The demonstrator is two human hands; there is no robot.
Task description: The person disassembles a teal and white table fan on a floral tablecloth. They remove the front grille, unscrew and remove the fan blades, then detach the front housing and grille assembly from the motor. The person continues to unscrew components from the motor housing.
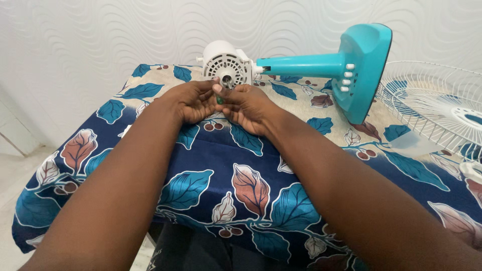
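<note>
Head view: a counter [150, 165] w/ a dark blue cloth on it, printed w/ big teal, brown and white leaves. Behind it is a white wall [100, 35] w/ wavy lines. A bit of pale floor [10, 175] shows at far left.

A small fan lies on its side on the counter, at the far edge. Its long axis runs left to right. The white motor [227, 64] is at the left end, its round face w/ slots pointing toward the person. The teal stem [301, 65] goes right to the teal base [365, 70], which stands up on edge. White buttons [347, 78] sit in a row on the base.

Left hand [193, 100] and right hand [246, 106] meet just in front of the motor, fingers curled close. They pinch a small green thing [220, 100] between them; can't tell what it is. The thumb tips are right by the motor's middle.

A white wire fan guard [432, 108] lies at right on the counter.
</note>
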